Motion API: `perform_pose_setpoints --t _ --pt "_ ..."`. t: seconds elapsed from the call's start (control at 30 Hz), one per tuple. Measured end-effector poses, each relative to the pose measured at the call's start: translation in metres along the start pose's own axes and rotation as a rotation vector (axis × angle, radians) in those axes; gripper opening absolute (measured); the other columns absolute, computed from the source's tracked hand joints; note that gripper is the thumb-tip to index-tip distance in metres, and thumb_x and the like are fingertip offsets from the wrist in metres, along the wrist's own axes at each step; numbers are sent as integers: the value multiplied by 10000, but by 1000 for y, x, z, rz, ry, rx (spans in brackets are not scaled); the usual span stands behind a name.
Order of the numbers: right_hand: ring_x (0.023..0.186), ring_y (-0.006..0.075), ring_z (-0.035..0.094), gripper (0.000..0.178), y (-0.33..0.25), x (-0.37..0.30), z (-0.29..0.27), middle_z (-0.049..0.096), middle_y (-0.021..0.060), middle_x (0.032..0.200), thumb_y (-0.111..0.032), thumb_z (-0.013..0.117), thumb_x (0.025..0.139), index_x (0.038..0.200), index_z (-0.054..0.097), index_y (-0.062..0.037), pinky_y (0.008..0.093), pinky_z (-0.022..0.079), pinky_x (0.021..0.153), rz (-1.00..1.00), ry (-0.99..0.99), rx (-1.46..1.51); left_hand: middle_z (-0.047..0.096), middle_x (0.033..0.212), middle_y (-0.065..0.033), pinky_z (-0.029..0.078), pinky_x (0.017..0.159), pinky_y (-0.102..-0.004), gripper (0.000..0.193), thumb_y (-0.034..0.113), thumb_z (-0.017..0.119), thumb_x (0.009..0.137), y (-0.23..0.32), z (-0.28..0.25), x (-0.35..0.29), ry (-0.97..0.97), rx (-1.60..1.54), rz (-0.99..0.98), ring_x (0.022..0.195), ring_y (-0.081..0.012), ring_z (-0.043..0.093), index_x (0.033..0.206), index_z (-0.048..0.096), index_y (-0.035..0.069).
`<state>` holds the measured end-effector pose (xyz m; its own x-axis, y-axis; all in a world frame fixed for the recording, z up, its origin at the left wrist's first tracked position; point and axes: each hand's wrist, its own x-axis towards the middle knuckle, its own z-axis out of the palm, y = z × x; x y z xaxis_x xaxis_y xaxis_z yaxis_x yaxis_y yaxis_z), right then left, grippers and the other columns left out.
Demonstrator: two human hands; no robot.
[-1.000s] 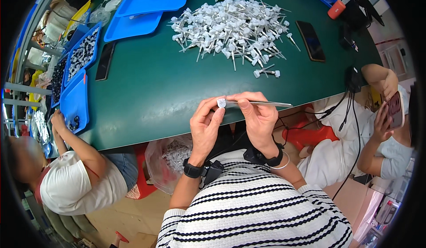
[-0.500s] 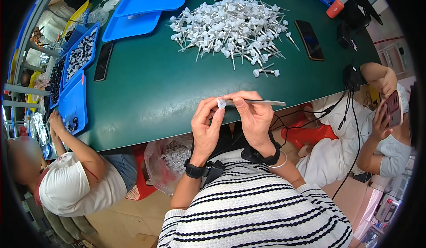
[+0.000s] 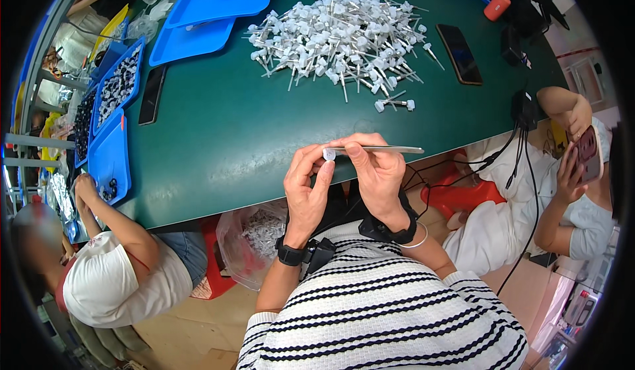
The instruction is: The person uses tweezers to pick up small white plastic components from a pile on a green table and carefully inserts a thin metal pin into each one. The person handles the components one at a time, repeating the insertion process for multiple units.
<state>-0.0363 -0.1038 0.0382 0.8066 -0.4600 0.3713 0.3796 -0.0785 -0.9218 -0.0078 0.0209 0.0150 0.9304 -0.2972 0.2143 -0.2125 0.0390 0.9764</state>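
Note:
Just past the table's near edge, my left hand [image 3: 305, 188] pinches a small round white plastic piece [image 3: 329, 154] between thumb and fingers. My right hand [image 3: 378, 178] is closed on a slim silver metal tool [image 3: 400, 150], which could be tweezers. One end of the tool sticks out to the right; the other meets the white piece, and my fingers partly hide that contact. Farther off on the green table [image 3: 231, 125] lies a large heap of white-headed plastic parts with thin stems [image 3: 340, 39]. A few of these parts [image 3: 395, 104] lie apart at its near side.
Phones lie left [image 3: 152, 95] and right [image 3: 459, 54] of the heap. Blue trays [image 3: 192, 41] stand at the far left. A bag of white bits [image 3: 254, 238] sits below the table edge. A person [image 3: 126, 271] works at left; another [image 3: 575, 205] holds a phone at right, near hanging cables [image 3: 522, 152].
The view has shifted slightly. Both hands keep nearly the same hold on the white piece and the metal tool.

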Motion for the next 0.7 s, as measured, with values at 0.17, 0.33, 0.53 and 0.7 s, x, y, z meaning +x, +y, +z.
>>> perform_pose_setpoints --t 0.17,0.33,0.53,0.7 --pt "750 118 660 127 0 0 0 710 68 867 -86 630 927 936 678 31 244 519 678 -3 8 -15 585 1056 -78 474 730 -240 234 11 616 895 0 1 0 2 3 1 844 -114 558 1126 628 -27" --pt "740 122 655 122 2 -1 -1 709 74 863 -88 635 922 939 681 24 246 517 668 -21 21 -26 579 1071 -75 470 737 -234 235 22 612 906 -1 0 0 -12 -10 0 850 -112 554 1136 626 -25" --pt "729 123 648 125 2 -2 -2 704 78 849 -93 642 919 944 685 21 249 511 649 -11 17 -40 573 1093 -73 464 738 -222 232 42 609 921 1 -1 -1 -25 -66 -63 857 -105 549 1141 623 -30" --pt "705 133 652 121 1 -2 -2 702 83 843 -88 645 914 930 685 25 252 508 629 -43 -2 -65 574 1085 -70 460 735 -217 227 37 604 922 -1 -1 -1 -21 -68 -57 855 -100 543 1136 621 -35"
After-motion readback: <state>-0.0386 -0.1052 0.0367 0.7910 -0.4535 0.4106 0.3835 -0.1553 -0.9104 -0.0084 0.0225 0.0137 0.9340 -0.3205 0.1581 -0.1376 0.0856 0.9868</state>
